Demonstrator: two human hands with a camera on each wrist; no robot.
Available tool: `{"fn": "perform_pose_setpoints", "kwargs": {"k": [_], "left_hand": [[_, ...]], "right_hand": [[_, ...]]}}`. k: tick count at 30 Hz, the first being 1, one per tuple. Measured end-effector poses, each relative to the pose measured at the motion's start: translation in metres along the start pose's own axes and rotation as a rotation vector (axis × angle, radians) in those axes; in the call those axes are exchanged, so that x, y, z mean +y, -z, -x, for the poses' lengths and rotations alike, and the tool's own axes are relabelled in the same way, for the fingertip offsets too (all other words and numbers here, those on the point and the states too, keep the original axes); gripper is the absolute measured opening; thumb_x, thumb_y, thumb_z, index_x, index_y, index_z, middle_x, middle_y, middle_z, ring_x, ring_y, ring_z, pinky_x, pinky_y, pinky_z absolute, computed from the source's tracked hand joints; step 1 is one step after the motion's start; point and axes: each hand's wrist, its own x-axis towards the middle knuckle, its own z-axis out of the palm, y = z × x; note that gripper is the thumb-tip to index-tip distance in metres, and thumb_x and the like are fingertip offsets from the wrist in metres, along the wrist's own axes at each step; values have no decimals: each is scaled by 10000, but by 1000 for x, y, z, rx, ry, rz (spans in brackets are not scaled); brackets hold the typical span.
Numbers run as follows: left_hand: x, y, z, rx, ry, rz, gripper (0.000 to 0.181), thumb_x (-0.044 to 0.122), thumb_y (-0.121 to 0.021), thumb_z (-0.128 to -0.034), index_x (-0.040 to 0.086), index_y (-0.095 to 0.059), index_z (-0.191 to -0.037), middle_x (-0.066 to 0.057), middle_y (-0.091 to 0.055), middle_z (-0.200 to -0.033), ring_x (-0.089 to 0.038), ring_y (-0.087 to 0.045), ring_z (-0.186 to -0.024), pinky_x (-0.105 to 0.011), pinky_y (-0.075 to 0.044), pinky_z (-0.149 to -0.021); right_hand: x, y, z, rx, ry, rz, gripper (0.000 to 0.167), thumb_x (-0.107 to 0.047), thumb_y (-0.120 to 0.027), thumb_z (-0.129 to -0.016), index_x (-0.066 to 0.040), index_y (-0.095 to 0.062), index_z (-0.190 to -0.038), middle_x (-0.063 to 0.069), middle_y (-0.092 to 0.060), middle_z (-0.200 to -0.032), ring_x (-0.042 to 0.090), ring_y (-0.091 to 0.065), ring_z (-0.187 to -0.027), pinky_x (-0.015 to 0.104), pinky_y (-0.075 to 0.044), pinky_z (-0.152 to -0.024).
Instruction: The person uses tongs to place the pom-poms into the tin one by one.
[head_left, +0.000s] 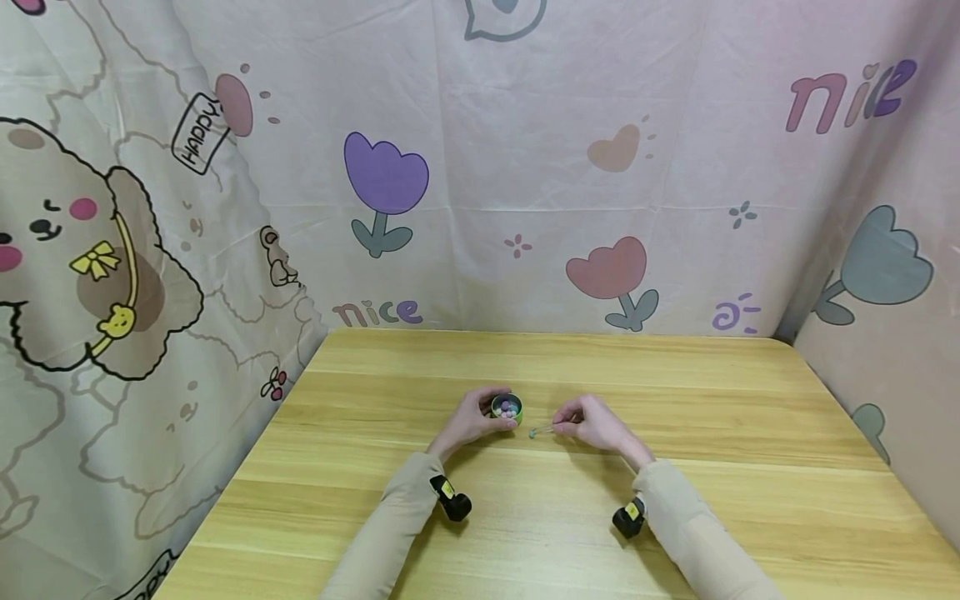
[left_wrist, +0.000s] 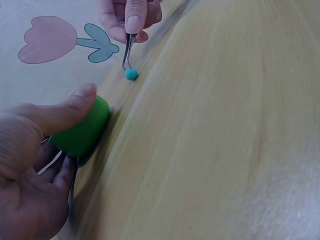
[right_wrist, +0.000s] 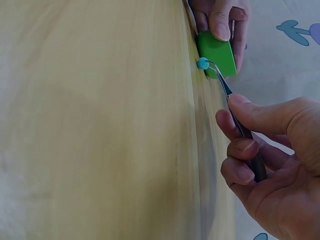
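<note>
My left hand (head_left: 471,418) holds a small green cup (left_wrist: 85,131), thumb on the near side and fingers around the far side. Several small pink and purple balls (head_left: 507,410) lie inside it, seen from above in the head view. To the right, my right hand (head_left: 594,423) grips metal tweezers (right_wrist: 226,88) between thumb and fingers. At the tweezers' bent tips is a small turquoise ball (right_wrist: 202,63), a short way to the right of the cup. Whether that ball touches the tabletop, I cannot tell.
Both hands are over a light wood-grain table (head_left: 480,533). A printed cloth (head_left: 480,167) hangs behind its far edge and along the sides. Black wrist cameras (head_left: 454,502) are strapped to both beige-sleeved arms.
</note>
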Motion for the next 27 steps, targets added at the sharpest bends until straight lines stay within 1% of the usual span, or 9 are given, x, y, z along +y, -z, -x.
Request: {"fn": "perform_pose_setpoints", "kwargs": {"k": [3, 7, 13, 20, 23, 27], "left_hand": [[0, 0, 0, 0, -8, -5, 627, 70, -823, -820, -68, -548, -1366, -257, -630, -1319, -383, -630, -1204, -467, -515, -1079], [1, 0, 0, 2, 7, 8, 636, 71, -827, -816, -56, -549, -1374, -245, -630, -1328, -376, -626, -1210, -476, -506, -1088], [0, 0, 0, 8, 12, 7, 638, 81, -826, -820, -45, -548, -1380, -238, -628, -1336, -372, -624, -1217, -479, -504, -1091], [-1, -1, 0, 6, -2, -14, 625, 68, -821, -821, -61, -548, -1368, -254, -626, -1327, -386, -625, -1213, -470, -512, -1083], [0, 0, 0, 5, 0, -11, 622, 63, -820, -820, -58, -551, -1368, -255, -627, -1326, -391, -625, -1211, -475, -511, -1083], [0, 0, 1, 0, -13, -9, 626, 95, -823, -826, -54, -550, -1370, -250, -629, -1325, -377, -631, -1206, -467, -514, -1081]], "right_hand": [[-1, 0, 0, 3, -6, 1, 50, -67, -718, -890, -32, -751, -904, 88, -718, -779, 56, -519, -627, 161, -424, -545], [-2, -1, 0, 10, -8, 5, 52, -66, -719, -889, -29, -751, -906, 88, -721, -784, 57, -521, -628, 160, -425, -544], [-3, -1, 0, 16, -17, 9, 51, -69, -719, -888, -36, -752, -907, 87, -718, -788, 66, -518, -633, 161, -423, -547], [-4, -1, 0, 21, -6, 10, 52, -64, -719, -885, -31, -753, -908, 98, -721, -792, 60, -514, -628, 158, -420, -548], [-4, -1, 0, 23, -2, 8, 52, -61, -719, -885, -29, -752, -909, 102, -721, -793, 58, -512, -626, 158, -419, -547], [-3, 0, 0, 26, -3, 6, 52, -65, -720, -885, -36, -753, -911, 104, -724, -801, 60, -520, -632, 161, -428, -554]]}}
